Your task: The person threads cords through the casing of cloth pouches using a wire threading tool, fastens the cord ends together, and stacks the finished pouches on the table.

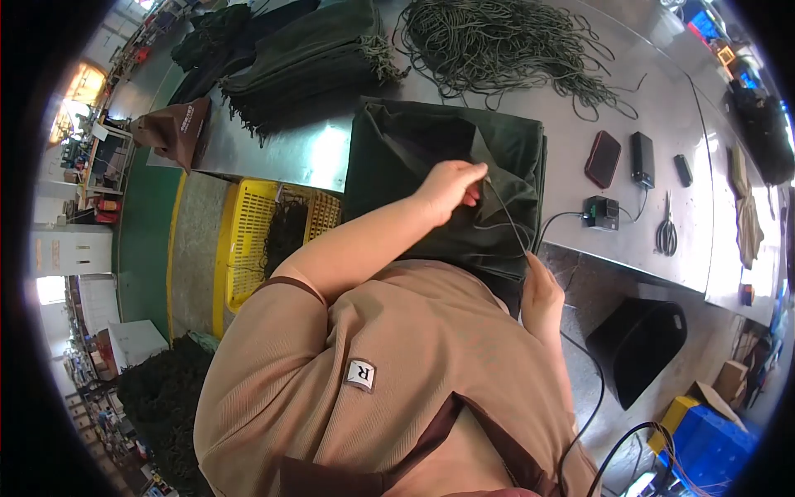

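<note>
A stack of dark green fabric [447,124] lies in front of me, its top piece folded open. My left hand [451,192] is over it, thumb and fingers pinched together on a thin cord at a fabric corner. From there the cord [511,217] runs down to my right hand [542,290], low at the stack's right edge, where the fingers close on it. A lighter green flap [501,184] stands up beside my left fingertips. My left fingers hide the exact spot where cord and fabric meet.
A heap of loose cords [505,41] and piled green fabric pieces [319,70] lie on the metal table. To the right are a phone [603,159], a power bank [642,159], a small cabled device [601,213] and scissors [666,232]. A yellow crate [248,240] stands lower left.
</note>
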Available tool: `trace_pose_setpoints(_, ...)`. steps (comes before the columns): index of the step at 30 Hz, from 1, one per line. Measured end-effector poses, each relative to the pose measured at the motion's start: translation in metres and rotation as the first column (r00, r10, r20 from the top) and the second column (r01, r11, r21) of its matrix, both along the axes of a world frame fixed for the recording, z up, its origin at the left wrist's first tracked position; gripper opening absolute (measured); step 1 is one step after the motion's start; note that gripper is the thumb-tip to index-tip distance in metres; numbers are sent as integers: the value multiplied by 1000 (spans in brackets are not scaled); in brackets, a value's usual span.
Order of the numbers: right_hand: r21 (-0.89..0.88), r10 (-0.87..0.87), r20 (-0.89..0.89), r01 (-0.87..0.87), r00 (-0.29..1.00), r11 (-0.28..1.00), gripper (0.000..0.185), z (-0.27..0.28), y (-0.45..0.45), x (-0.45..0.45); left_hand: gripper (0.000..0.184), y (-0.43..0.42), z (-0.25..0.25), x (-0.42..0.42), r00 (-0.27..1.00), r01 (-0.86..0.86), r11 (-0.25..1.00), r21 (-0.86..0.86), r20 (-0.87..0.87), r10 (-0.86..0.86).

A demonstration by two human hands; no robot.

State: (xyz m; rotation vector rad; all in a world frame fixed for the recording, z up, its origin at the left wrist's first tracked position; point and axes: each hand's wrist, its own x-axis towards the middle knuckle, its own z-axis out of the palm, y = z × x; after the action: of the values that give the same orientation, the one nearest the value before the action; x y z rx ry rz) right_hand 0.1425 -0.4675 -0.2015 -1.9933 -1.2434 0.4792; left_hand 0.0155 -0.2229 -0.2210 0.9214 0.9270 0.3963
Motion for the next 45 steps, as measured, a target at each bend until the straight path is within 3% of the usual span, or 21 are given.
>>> trace_pose_setpoints(2, -16, -34, 34, 35, 999, 999, 33, 3, -5, -4, 27, -27, 3, 9, 998, -18, 997, -74, 59, 22)
trace_pose_setpoints(4, -23, -63, 77, 65, 995, 998, 33, 4, 0, -5, 30, -50, 5, 11, 977, 211, 970, 120, -47, -207)
trace_pose_setpoints(6, -8, 43, 263, -42, 964, 999, 35, 3, 13, -6, 33, -67, 17, 4, 831, 544, 837, 61, -171, -529)
trace_pose_setpoints(7, -53, 71, 284, -58, 956, 997, 35, 9, 19, -8, 30, -69, 18, 3, 833, 539, 836, -100, -86, -547)
trace_pose_setpoints(8, -49, 89, 289, -78, 953, 996, 35, 13, 24, -6, 30, -63, 20, 3, 844, 522, 848, -93, -85, -529)
trace_pose_setpoints(9, -6, 115, 307, -119, 945, 993, 34, 17, 30, -5, 28, -50, 25, 3, 960, 247, 946, -211, -81, -269)
trace_pose_setpoints(10, 38, 141, 326, -162, 935, 986, 33, 22, 38, -4, 27, -39, 28, 1, 994, -47, 946, -321, -105, 14)
trace_pose_setpoints(11, 20, 168, 316, -183, 934, 983, 36, 28, 43, -4, 28, -34, 13, -4, 988, -143, 964, -223, 25, 152)
trace_pose_setpoints(12, 24, 190, 321, -208, 928, 978, 36, 37, 54, -5, 28, -35, 9, -8, 984, -166, 962, -219, 30, 177)
trace_pose_setpoints(14, 149, 263, 179, -291, 948, 945, 41, 51, 80, -8, 30, -52, 3, -7, 987, 134, 974, -184, 110, -115)
trace_pose_setpoints(15, 159, 353, 58, -358, 934, 920, 50, 45, 91, -5, 36, -69, 7, -1, 983, 81, 944, -321, 181, -23)
trace_pose_setpoints(16, 164, 374, 69, -380, 925, 910, 50, 41, 98, 0, 39, -69, 10, -6, 982, 66, 931, -360, 187, 3)
trace_pose_setpoints(18, 137, 544, -21, -537, 839, 833, 59, 35, 108, 7, 38, -58, 13, -24, 972, 90, 963, -253, 235, -29)
trace_pose_setpoints(22, 119, 540, 30, -539, 841, 834, 62, 43, 111, 0, 23, -36, 8, -55, 951, -296, 954, -51, 77, 300)
trace_pose_setpoints(25, 165, 556, 29, -553, 831, 817, 53, 35, 121, -6, 20, -61, 15, -44, 989, -74, 992, 106, 138, 59)
trace_pose_setpoints(26, 186, 583, 4, -574, 812, 798, 50, 31, 123, -6, 18, -65, 13, -42, 986, -94, 995, 45, 140, 87)
trace_pose_setpoints(29, 229, 594, 42, -586, 804, 777, 42, 32, 120, -8, 21, -57, 14, -57, 989, 23, 993, 115, 140, -39)
trace_pose_setpoints(32, 240, 559, 44, -552, 828, 799, 38, 39, 108, -5, 32, -50, 32, -86, 947, -273, 962, -30, 168, 274)
trace_pose_setpoints(34, 243, 529, 49, -524, 847, 816, 37, 39, 99, -4, 41, -38, 34, -108, 803, -459, 873, -162, 345, 486)
trace_pose_setpoints(36, 213, 542, 10, -532, 840, 820, 37, 36, 90, -4, 42, -30, 53, -122, 710, -447, 808, -383, 398, 581)
trace_pose_setpoints(45, 161, 551, 27, -548, 834, 821, 43, 40, 81, -7, 41, -32, 59, -109, 779, -423, 866, -266, 380, 498)
